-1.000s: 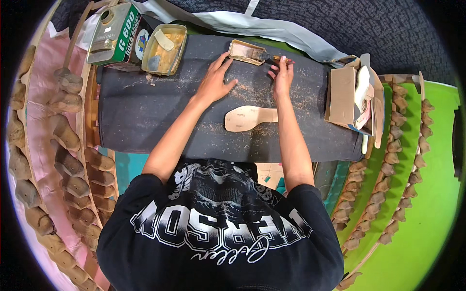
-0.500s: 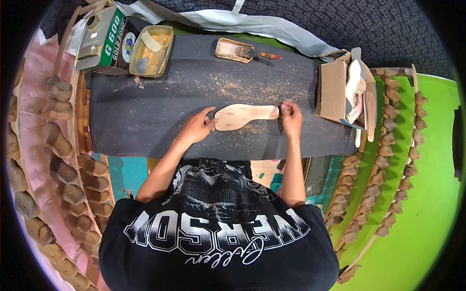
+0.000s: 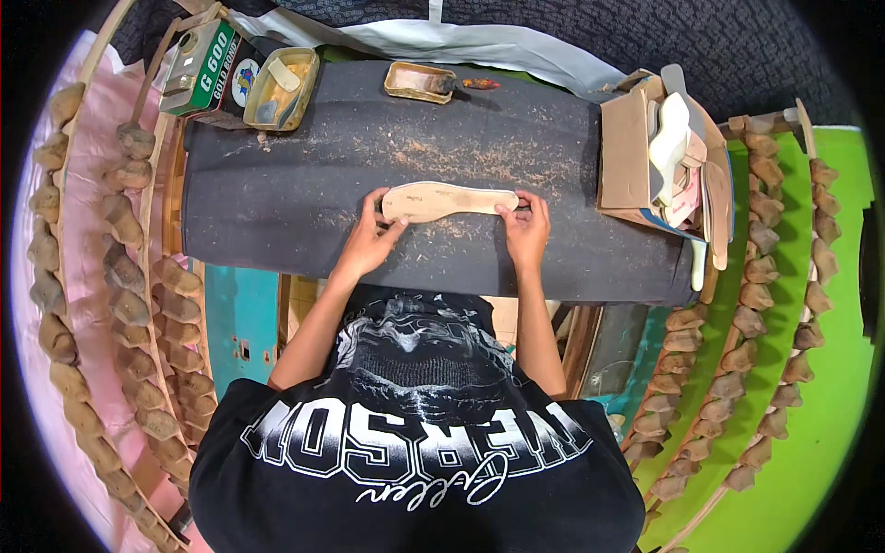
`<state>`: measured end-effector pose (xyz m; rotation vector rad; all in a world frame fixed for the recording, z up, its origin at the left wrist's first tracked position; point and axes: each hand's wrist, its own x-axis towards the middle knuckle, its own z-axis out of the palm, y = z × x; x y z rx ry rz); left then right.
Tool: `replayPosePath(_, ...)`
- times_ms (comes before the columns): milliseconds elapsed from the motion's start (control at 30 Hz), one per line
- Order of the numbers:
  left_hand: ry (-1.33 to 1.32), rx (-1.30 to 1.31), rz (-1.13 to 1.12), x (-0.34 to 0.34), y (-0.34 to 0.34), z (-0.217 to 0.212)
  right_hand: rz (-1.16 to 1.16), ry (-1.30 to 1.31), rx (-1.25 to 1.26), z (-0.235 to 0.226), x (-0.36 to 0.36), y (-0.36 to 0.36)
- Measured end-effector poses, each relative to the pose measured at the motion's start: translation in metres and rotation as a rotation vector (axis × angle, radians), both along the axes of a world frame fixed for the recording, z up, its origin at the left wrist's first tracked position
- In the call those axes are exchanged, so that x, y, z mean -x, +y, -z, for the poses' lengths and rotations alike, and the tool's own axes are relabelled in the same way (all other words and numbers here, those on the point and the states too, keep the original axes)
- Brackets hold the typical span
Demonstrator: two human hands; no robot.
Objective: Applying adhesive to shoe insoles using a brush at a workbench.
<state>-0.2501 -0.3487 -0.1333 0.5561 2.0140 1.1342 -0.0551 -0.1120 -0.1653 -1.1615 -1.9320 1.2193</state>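
Between my hands is a pale tan shoe insole (image 3: 447,202), its broad end to the left and its narrow end to the right. My left hand (image 3: 371,235) grips the broad end, thumb on the near edge and fingers around the outer side. At the narrow end, my right hand (image 3: 526,229) pinches the insole between thumb and fingers. The insole is over the middle of a dark cloth-covered table (image 3: 304,198), tilted a little; whether it touches the cloth I cannot tell.
Shavings (image 3: 433,147) litter the cloth. At the far left stand a green and silver can (image 3: 201,69) and a glue tub (image 3: 305,97); farther back lies a small tray (image 3: 415,81) with a brush. A cardboard box (image 3: 627,157) holds soles. Wooden shoe lasts (image 3: 749,323) line both sides.
The insole has shifted left and tilted. My right hand has moved left and closed on its narrow end, while my left hand has taken hold of the broad end. The view has shifted slightly.
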Motion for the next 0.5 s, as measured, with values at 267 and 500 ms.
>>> replayPosePath(267,-0.234,-0.344,-0.460,-0.052,0.017,0.012,-0.032,0.562,0.591,0.034,-0.046,0.009)
replayPosePath(500,-0.426,-0.609,-0.673,-0.103,0.009,0.008,-0.171,0.478,0.752,0.019,-0.076,0.009)
